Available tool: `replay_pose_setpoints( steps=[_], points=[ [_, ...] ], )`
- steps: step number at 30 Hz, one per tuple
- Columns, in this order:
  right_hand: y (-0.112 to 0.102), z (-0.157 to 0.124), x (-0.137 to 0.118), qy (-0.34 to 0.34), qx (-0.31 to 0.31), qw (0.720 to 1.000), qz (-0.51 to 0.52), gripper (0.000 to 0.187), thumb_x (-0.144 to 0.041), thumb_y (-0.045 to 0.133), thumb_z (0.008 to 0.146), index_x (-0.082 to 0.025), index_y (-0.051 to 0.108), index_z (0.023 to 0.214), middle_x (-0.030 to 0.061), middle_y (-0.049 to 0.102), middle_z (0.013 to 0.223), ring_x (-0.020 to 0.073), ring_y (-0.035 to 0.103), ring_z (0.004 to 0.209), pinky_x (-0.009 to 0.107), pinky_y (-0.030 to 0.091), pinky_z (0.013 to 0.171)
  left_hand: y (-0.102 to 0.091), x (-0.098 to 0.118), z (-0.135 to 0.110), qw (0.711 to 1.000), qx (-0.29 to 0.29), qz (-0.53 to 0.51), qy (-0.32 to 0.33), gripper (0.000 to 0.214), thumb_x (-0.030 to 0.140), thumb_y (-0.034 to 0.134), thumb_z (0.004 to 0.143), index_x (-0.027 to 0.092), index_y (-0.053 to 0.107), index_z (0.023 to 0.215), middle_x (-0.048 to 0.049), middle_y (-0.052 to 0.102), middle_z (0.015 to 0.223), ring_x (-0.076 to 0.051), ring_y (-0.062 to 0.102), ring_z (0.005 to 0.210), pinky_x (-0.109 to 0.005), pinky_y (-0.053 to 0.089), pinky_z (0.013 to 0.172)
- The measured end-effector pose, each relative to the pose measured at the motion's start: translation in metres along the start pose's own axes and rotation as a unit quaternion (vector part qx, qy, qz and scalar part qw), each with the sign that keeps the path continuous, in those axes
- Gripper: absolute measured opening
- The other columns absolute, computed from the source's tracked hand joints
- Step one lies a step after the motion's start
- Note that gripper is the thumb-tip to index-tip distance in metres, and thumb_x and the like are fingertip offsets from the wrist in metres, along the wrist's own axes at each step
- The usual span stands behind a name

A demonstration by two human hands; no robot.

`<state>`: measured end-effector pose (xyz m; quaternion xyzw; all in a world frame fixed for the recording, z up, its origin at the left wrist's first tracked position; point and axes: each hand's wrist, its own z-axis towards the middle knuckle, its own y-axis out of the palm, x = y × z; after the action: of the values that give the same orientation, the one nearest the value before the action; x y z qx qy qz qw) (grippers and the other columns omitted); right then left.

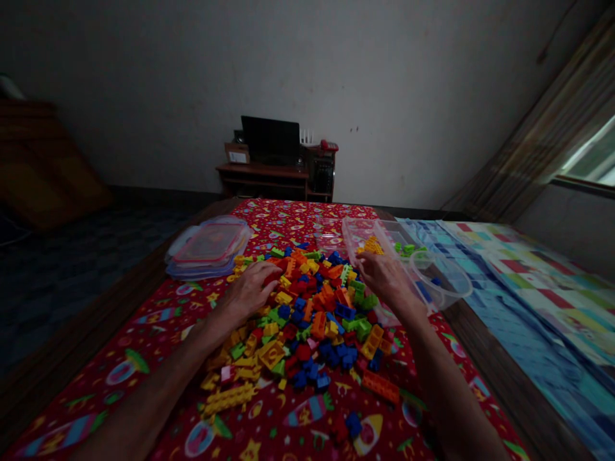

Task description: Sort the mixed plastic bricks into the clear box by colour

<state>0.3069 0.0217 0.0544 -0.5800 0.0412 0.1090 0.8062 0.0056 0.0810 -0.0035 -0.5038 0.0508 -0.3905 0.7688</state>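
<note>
A mixed pile of plastic building bricks (312, 307) in red, orange, yellow, green and blue is spread over the table. At its upper left edge, my left hand (252, 287) rests low among the bricks. Its thumb and fingers are apart, with red bricks close by the tips. My right hand (384, 276) hovers at the near edge of a clear plastic container (353, 237) that has yellow bricks (371, 246) in it. The right fingers are curled together, and whatever lies between them is hidden.
Stacked clear lids (211, 246) lie left of the pile. Further right stand a clear box with green bricks (408, 250) and a round clear tub (446, 282) near blue bricks. A red patterned cloth (158, 358) covers the table. Behind are a desk and monitor (270, 139).
</note>
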Motion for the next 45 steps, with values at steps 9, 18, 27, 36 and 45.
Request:
replay_pose_setpoints(
  steps=[9, 18, 27, 36, 45],
  points=[
    [0.010, -0.005, -0.038, -0.041, -0.102, 0.994, -0.011, 0.029, -0.025, 0.043, 0.091, -0.019, 0.065, 0.110, 0.0095, 0.070, 0.088, 0.0182, 0.062, 0.076, 0.026, 0.031, 0.058, 0.026, 0.001, -0.004, 0.999, -0.006, 0.010, 0.043, 0.043, 0.039, 0.034, 0.095, 0.019, 0.058, 0.124, -0.0117, 0.060, 0.126, -0.027, 0.046, 0.125, -0.051, 0.037, 0.106],
    [0.021, -0.007, -0.039, -0.088, -0.109, 0.990, 0.015, 0.024, -0.019, 0.046, 0.085, -0.021, 0.064, 0.101, 0.0069, 0.069, 0.084, 0.0166, 0.062, 0.076, 0.024, 0.032, 0.060, 0.005, 0.024, 0.001, 0.991, 0.084, -0.094, -0.040, 0.022, 0.039, 0.057, 0.083, 0.020, 0.069, 0.083, -0.0071, 0.072, 0.094, -0.023, 0.065, 0.092, -0.039, 0.051, 0.086],
    [0.026, -0.012, -0.051, -0.133, -0.150, 0.978, -0.052, 0.022, -0.021, 0.045, 0.089, -0.018, 0.065, 0.095, 0.0106, 0.068, 0.088, 0.0204, 0.060, 0.082, 0.026, 0.035, 0.064, -0.006, 0.042, 0.005, 0.960, 0.058, -0.237, -0.134, 0.041, 0.051, 0.064, 0.073, 0.018, 0.062, 0.098, -0.0054, 0.072, 0.088, -0.020, 0.068, 0.080, -0.032, 0.055, 0.071],
    [0.029, -0.014, -0.053, -0.108, -0.130, 0.986, -0.002, 0.022, -0.012, 0.047, 0.085, -0.015, 0.066, 0.094, 0.0111, 0.067, 0.086, 0.0214, 0.059, 0.086, 0.028, 0.039, 0.073, -0.003, 0.050, 0.001, 0.979, 0.047, -0.171, -0.104, 0.036, 0.041, 0.063, 0.076, 0.020, 0.064, 0.105, -0.0052, 0.072, 0.092, -0.021, 0.068, 0.082, -0.033, 0.055, 0.074],
    [0.039, -0.007, -0.061, -0.034, -0.013, 0.941, 0.335, 0.021, -0.020, 0.053, 0.082, -0.017, 0.067, 0.098, 0.0063, 0.071, 0.096, 0.0181, 0.064, 0.088, 0.030, 0.045, 0.082, -0.007, 0.064, -0.007, 0.993, 0.070, -0.087, 0.043, 0.031, 0.028, 0.060, 0.085, 0.022, 0.059, 0.115, -0.0049, 0.067, 0.098, -0.021, 0.062, 0.093, -0.035, 0.051, 0.085]
  ],
)
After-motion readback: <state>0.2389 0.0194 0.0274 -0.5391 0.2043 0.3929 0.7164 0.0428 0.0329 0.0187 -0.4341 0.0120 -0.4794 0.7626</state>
